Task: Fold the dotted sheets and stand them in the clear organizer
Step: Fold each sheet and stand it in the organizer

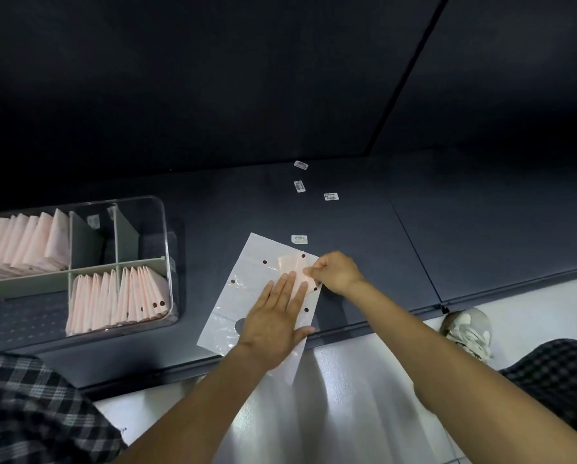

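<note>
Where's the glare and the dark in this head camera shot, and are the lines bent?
Head view: glare streaks the glossy white floor beside the forearms; the back wall sinks into near black; the left hand and right hand cast soft shadows on the dotted sheet and the dark shelf; wide-angle distortion bows the shelf edge and the clear organizer; the small labels are too soft to read.

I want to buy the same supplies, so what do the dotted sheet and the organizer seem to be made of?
The dotted sheet looks like thin translucent plastic film: it is glossy, wrinkles catch the light, and the dark shelf shows through faintly. The left hand presses it flat while the right hand pinches its folded pink corner. The organizer seems clear rigid plastic, perhaps acrylic, with glossy see-through walls; its dividers look matte and opaque.
</note>
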